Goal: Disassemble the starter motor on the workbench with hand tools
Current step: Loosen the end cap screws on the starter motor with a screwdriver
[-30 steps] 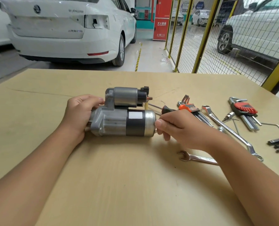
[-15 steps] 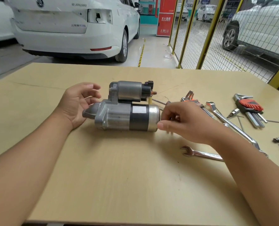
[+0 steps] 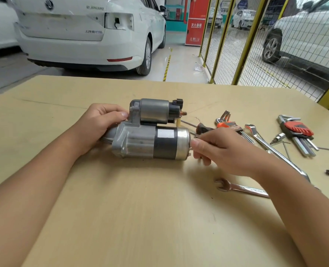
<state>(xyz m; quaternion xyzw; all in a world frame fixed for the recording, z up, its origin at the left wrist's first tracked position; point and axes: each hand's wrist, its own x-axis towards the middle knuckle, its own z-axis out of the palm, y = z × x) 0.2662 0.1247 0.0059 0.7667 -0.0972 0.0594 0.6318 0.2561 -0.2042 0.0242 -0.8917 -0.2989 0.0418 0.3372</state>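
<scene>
Behind the tan workbench [image 3: 121,218] stands a white car [image 3: 86,31]. On the bench the starter motor [image 3: 152,139] lies on its side, and the left hand [image 3: 100,128] holds its left end with curled fingers. The right hand [image 3: 223,151] pinches a small part I cannot make out at the motor's right end, near the spanner [image 3: 240,187].

My left hand [image 3: 100,126] gripping the nose end of the starter motor [image 3: 150,139] lying on the desk [image 3: 140,218], my right hand [image 3: 223,151] at its rear cap, fingers [image 3: 196,143] curled, spanner [image 3: 240,187] and hex key sets [image 3: 294,130] just right
</scene>
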